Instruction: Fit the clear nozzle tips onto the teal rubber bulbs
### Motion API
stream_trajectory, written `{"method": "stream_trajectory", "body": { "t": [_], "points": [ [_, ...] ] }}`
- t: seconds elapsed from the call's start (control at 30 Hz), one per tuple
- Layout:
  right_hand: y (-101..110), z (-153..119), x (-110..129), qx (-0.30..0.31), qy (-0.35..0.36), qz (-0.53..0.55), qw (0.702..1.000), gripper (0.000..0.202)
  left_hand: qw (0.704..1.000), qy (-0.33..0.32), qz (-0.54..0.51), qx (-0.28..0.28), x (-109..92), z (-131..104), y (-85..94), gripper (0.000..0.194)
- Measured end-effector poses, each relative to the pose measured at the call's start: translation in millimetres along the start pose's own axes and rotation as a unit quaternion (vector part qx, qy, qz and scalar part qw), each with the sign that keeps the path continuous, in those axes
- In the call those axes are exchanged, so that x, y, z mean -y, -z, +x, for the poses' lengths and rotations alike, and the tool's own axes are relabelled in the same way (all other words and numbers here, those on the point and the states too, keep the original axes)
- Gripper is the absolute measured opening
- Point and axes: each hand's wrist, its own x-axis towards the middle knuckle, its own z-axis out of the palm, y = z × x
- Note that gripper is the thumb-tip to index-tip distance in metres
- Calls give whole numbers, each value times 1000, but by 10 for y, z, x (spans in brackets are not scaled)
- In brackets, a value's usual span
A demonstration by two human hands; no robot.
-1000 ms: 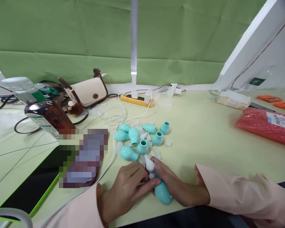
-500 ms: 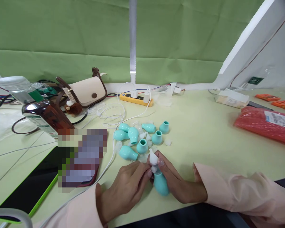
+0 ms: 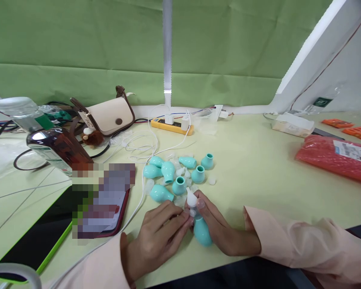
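My right hand [image 3: 218, 228] is wrapped round a turquoise bulb [image 3: 203, 233] with a clear collar and a white pointed nozzle [image 3: 191, 198] on top. The bulb hangs low, nozzle pointing up and slightly left. My left hand [image 3: 159, 237] has its fingertips pinched together at the clear collar; whatever lies between them is too small to make out. Just beyond the hands lie several loose turquoise bulbs, some upright with open necks, like this one [image 3: 179, 186], others on their sides, such as this one [image 3: 161, 193]. Small translucent pieces [image 3: 180, 172] are scattered among them.
At the left lie a green-edged phone [image 3: 45, 233], a second phone [image 3: 108, 212], a brown bottle [image 3: 58, 148] and a cream bag [image 3: 110, 114]. White cables run past a yellow power strip [image 3: 172, 126]. A red package [image 3: 333, 156] and a small box [image 3: 293, 124] are at the right.
My left hand's fingers have shifted slightly at the collar, with the knuckles a little higher. The held bulb and right hand appear slightly further left; the grip is unchanged.
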Motion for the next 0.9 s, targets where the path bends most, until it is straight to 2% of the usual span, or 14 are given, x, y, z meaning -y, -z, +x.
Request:
{"method": "stream_trajectory", "body": {
  "t": [0.03, 0.1, 0.13, 0.27, 0.33, 0.4, 0.5, 0.53, 0.57, 0.6, 0.67, 0.7, 0.8, 0.9],
  "points": [
    [16, 8, 55, 25, 25, -25, 999, 28, 999, 45, -20, -3, 2, 7, 12, 6],
    [46, 21, 143, 72, 59, -73, 993, 24, 986, 157, -50, 9, 10, 30, 42, 15],
    [59, 24, 167, 92, 79, -90, 988, 22, 979, 191, -59, 38, 15, 42, 55, 19],
    [88, 10, 166, 133, 124, -136, 974, 18, 954, 217, -132, 159, 22, 71, 64, 37],
    [96, -1, 147, 133, 132, -168, 968, 19, 937, 253, -177, 164, 20, 73, 35, 42],
    [102, -5, 123, 129, 159, -196, 959, 19, 907, 325, -221, 152, 22, 74, 2, 44],
    [106, 5, 65, 139, 266, -209, 931, 19, 844, 425, -290, 153, 42, 90, 7, 49],
    [105, 10, 44, 143, 298, -204, 921, 19, 837, 434, -296, 151, 54, 101, 31, 51],
    [105, 15, 26, 145, 320, -195, 916, 19, 850, 423, -282, 136, 69, 115, 66, 51],
    [105, 20, 11, 145, 326, -185, 916, 19, 886, 392, -232, 87, 89, 130, 105, 49],
    [106, 27, -1, 141, 313, -164, 925, 16, 955, 277, -105, 12, 144, 162, 175, 38],
    [107, 30, -2, 140, 305, -156, 929, 16, 971, 235, -54, 0, 180, 176, 196, 33],
    [111, 34, 2, 147, 303, -137, 932, 17, 979, 186, 84, -9, 313, 197, 178, 15],
    [112, 32, -2, 157, 310, -125, 929, 18, 975, 127, 183, -9, 436, 180, 98, 13]
  ]
}}
